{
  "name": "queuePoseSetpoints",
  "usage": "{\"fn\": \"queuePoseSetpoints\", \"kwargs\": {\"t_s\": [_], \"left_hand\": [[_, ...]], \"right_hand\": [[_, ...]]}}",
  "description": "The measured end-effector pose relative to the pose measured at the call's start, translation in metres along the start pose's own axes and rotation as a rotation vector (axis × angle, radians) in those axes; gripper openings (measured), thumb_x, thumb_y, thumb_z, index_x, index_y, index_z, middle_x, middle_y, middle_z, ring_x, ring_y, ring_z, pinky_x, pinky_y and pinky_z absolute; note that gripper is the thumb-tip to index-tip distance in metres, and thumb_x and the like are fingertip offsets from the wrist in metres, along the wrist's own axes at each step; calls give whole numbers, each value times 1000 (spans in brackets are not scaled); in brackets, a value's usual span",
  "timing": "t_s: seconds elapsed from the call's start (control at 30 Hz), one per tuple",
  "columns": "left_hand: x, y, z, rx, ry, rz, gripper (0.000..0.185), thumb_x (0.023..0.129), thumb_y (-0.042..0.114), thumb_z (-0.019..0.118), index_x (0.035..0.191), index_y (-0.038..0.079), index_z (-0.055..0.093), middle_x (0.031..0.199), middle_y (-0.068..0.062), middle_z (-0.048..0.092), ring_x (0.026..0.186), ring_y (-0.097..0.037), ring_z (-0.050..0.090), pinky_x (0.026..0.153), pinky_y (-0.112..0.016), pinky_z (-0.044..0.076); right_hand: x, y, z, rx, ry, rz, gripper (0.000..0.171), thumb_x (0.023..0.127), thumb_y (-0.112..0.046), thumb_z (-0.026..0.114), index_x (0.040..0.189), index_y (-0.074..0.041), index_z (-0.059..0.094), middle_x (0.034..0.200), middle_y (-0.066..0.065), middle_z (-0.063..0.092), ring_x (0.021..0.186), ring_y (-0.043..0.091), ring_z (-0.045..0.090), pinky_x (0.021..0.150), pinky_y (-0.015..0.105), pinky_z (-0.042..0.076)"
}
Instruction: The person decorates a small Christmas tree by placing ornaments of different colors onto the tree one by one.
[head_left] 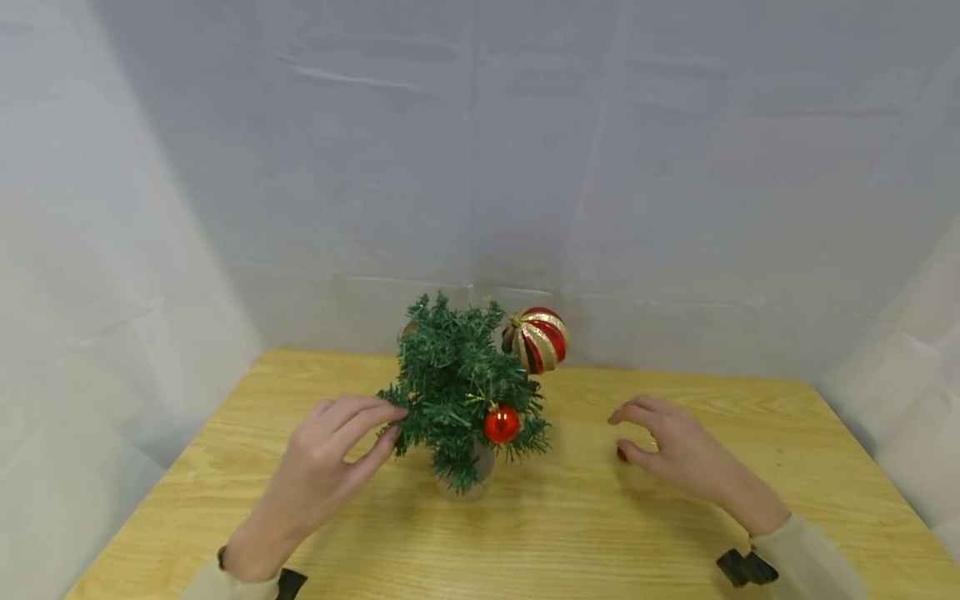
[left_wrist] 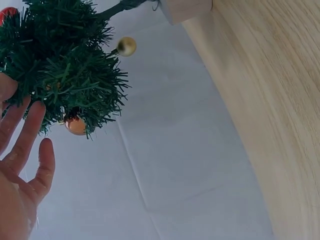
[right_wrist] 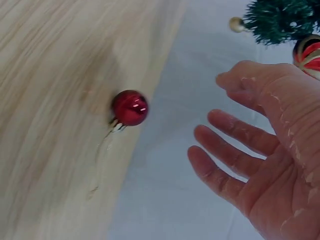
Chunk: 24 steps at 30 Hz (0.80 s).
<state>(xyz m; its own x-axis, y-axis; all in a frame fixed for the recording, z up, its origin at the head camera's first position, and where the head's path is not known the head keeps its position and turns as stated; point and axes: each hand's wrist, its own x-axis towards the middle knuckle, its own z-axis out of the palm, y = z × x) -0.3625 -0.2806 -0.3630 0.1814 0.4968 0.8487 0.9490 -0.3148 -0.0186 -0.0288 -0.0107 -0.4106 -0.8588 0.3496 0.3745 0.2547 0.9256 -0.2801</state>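
A small artificial Christmas tree (head_left: 450, 375) stands on the table in a pale block-like base (left_wrist: 187, 9). My left hand (head_left: 322, 458) is at its left side, fingertips among the outer green branches, fingers loosely extended. A shiny red bauble (head_left: 502, 424) hangs at the front and a larger red-and-gold striped bauble (head_left: 542, 340) at the upper right. My right hand (head_left: 678, 446) hovers to the right of the tree with relaxed, parted fingers and nothing in them. Close by it, a dark red bauble (right_wrist: 130, 107) with a gold string lies on the table, mostly hidden by the thumb in the head view.
The light wooden tabletop (head_left: 570, 542) reaches back to a pale hanging sheet (head_left: 480, 167), which also closes off both sides. Lower on the tree, small gold (left_wrist: 126, 46) and orange baubles (left_wrist: 76, 126) show in the left wrist view.
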Motion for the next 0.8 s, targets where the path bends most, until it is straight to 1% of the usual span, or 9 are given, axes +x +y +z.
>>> {"fn": "queuePoseSetpoints", "kwargs": {"t_s": [0.07,0.17,0.3,0.43,0.5,0.67,0.8], "left_hand": [[0,0,1,-7,-2,4,28,102,28,57,102,9,78,99,-3,77,84,-17,71,80,-26,53],[1,2,1,-16,-3,7,28,102,28,57,101,9,78,98,-3,77,84,-17,71,79,-27,53],[4,5,3,-31,5,22,30,104,29,56,100,10,79,96,-2,77,82,-16,70,77,-29,53],[7,10,6,-34,13,52,31,105,29,55,99,10,79,95,-1,77,82,-16,70,77,-31,54],[10,13,8,-35,16,62,31,105,29,55,100,10,79,96,-1,77,83,-16,71,77,-32,55],[11,7,9,-66,20,90,32,106,29,54,101,11,79,96,-1,77,83,-16,71,76,-34,55],[10,1,9,-100,8,109,28,105,27,57,102,11,79,97,-2,77,84,-17,72,75,-36,56]], "right_hand": [[0,4,1,6,-45,25,22,91,-12,76,112,-18,72,114,0,70,101,24,71,80,39,59],[-1,10,3,17,-105,50,21,92,-12,75,112,-15,72,114,2,70,99,25,71,77,36,59],[0,18,9,32,-178,62,21,91,-11,75,112,-13,73,110,2,69,94,20,69,73,30,57],[-1,24,13,50,-227,72,21,91,-9,75,111,-13,74,109,0,69,90,14,67,70,27,56],[-1,25,15,58,-236,73,21,90,-8,74,111,-12,74,108,0,69,89,12,67,70,26,56],[-8,12,17,77,-238,94,18,90,-5,73,108,-11,74,103,0,67,86,10,65,71,26,56],[-14,1,18,82,-249,125,17,91,-4,72,107,-11,74,100,-1,65,84,7,63,69,24,55]]}}
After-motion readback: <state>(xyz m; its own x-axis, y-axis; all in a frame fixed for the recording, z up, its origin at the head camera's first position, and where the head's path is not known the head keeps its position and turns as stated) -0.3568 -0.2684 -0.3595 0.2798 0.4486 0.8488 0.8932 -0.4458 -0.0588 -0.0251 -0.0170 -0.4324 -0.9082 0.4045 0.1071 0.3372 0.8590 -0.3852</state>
